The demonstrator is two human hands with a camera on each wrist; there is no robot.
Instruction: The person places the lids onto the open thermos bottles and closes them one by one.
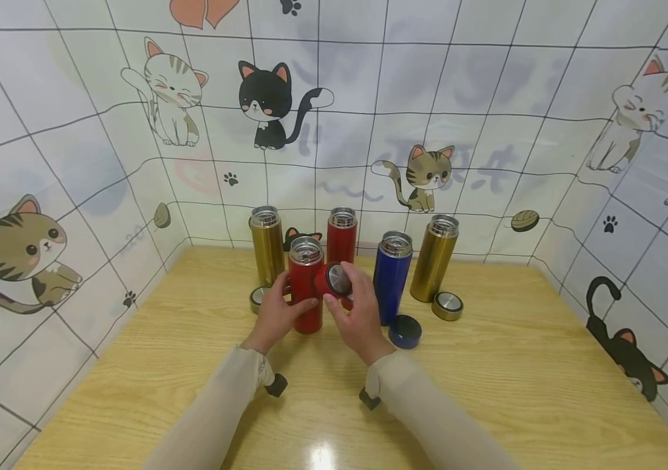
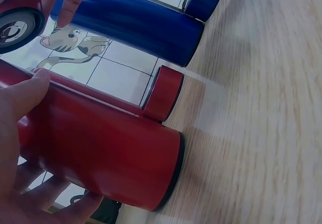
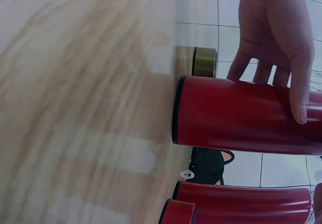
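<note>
An uncapped red vacuum flask (image 1: 305,271) stands upright on the wooden table, and my left hand (image 1: 273,314) grips its side with thumb and fingers. Just right of its steel mouth, my right hand (image 1: 362,318) holds a red lid (image 1: 338,279) tilted, steel top toward the head camera. In the left wrist view the lid's underside (image 2: 14,30) shows, apart from the flask. The right wrist view shows the left hand (image 3: 279,32) around the red flask (image 3: 241,113). Behind stands another open red flask (image 1: 341,238); its red lid (image 2: 163,94) lies near, mostly hidden by my right hand.
Uncapped flasks stand around: gold (image 1: 268,245) at left, blue (image 1: 391,277) and gold (image 1: 435,258) at right. Their lids lie before them: gold (image 1: 257,298), blue (image 1: 405,331), gold (image 1: 448,305). Cat-printed cloth walls (image 1: 345,91) enclose the table (image 1: 510,391) at back and sides.
</note>
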